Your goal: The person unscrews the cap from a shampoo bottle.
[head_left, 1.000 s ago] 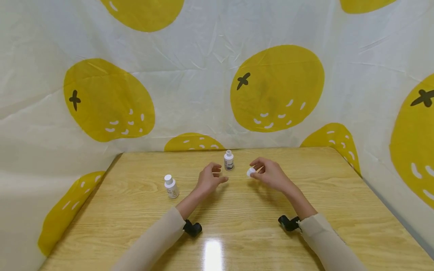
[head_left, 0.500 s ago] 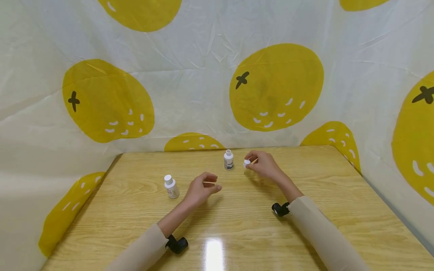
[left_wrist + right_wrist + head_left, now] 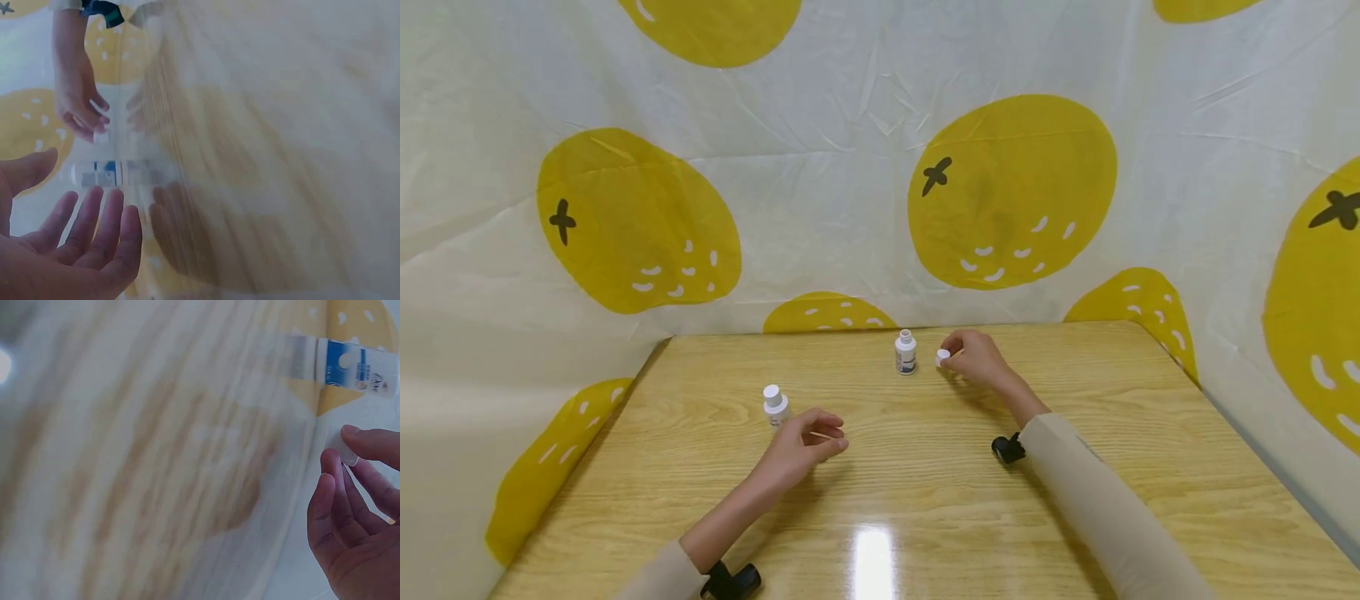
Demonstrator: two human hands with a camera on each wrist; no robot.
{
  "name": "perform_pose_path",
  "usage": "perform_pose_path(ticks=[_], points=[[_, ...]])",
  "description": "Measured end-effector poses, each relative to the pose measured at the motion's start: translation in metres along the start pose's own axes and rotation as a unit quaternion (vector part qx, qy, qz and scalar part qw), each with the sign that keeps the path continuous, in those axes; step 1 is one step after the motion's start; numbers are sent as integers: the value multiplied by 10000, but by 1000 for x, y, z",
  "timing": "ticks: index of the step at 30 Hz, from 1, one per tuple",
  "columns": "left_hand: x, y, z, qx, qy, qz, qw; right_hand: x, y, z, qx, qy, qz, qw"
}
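Between thumb and fingers, my right hand [image 3: 979, 360] pinches a small white bottle cap [image 3: 942, 357], low over the back of the table. Just left of it an uncapped white bottle [image 3: 906, 354] stands upright, its bare neck showing in the head view. The right wrist view has the cap [image 3: 343, 449] at the fingertips, with the bottle's blue-and-white label [image 3: 350, 365] beyond. My left hand [image 3: 792, 452], fingers loosely bent, holds nothing. It partly hides a second white bottle [image 3: 775, 405], which stands upright with its cap on.
The wooden table [image 3: 880, 467] reaches back to a white curtain [image 3: 820, 208] printed with yellow fruit, which also hangs at both sides. A black wrist camera [image 3: 1009, 448] sits at the right sleeve, and another black camera [image 3: 730, 581] at the left.
My left hand has drawn back toward the lower left, away from the uncapped bottle. The right hand, with the cap, has moved slightly left and farther back. Both bottles stay put.
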State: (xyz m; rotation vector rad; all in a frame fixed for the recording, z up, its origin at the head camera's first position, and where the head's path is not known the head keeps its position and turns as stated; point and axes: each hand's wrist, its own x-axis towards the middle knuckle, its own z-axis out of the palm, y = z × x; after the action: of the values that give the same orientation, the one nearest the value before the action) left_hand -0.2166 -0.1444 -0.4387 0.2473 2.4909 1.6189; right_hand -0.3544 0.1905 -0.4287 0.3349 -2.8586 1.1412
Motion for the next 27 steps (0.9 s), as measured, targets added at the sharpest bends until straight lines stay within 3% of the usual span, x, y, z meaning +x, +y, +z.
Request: perform_pose_path(ticks=[6,12,16,23,27], points=[[-20,-4,-22,-17,55,-213,9998,6,5,3,-80,-119,88,9999],[-32,-12,-41,21,367,-353,9987,9,8,6,-143,-216,47,9997],[-35,-21,-48,-165,675,-446,9966,10,10,6,-141,-232,95,9996],[-35,-28,-55,-355,1296,-923,9866,10,10,7,-107,-343,100,9993],[-32,-29,-59,-209,1501,-898,9844,10,10,8,-197,-382,57,9991]])
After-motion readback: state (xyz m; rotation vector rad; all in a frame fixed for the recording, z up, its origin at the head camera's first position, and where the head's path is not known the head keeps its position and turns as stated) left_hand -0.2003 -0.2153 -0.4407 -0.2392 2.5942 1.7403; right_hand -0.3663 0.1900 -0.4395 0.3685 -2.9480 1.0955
